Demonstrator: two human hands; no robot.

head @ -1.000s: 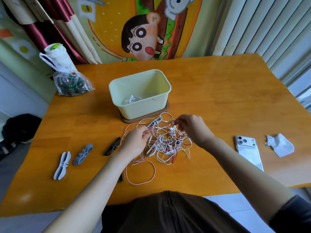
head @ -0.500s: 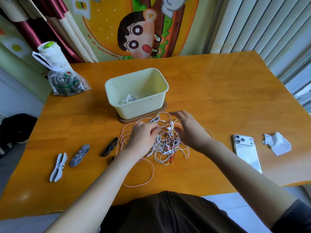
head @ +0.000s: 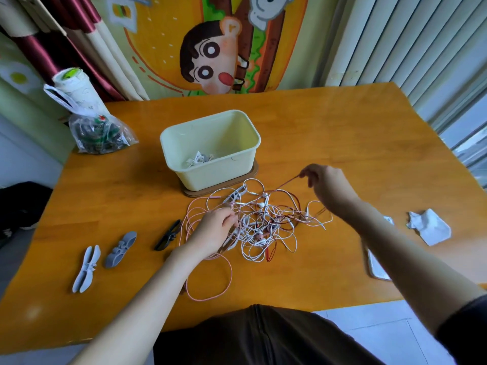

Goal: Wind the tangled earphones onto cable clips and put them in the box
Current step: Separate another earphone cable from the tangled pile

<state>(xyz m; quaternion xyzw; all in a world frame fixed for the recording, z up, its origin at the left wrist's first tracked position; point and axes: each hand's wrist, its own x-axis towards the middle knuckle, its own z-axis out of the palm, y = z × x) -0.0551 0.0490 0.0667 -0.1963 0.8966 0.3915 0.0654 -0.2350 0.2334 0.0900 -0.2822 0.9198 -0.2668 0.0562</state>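
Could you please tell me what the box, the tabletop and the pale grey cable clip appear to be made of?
Box: likely moulded plastic, pale yellow-green, smooth satin walls, rounded rim.
Tabletop: seemingly varnished wood, showing grain and soft glare.
Pale grey cable clip: probably silicone or soft plastic, matte, no highlights; unconfirmable by look.

Wooden table [head: 342,133] held earphone tangle [head: 266,225] at centre. Box [head: 210,177] on brown base [head: 247,177] stood at 12 o'clock. White clip [head: 87,268], grey clip [head: 120,249] and black clip [head: 167,235] lay at 8–9, bag [head: 97,135] at 10, tissue [head: 429,227] at 3, phone [head: 378,267] at 4.

The pale-yellow plastic box [head: 210,177] stands behind the tangled earphone cables [head: 263,219]; three plastic cable clips [head: 120,249] lie left of them.
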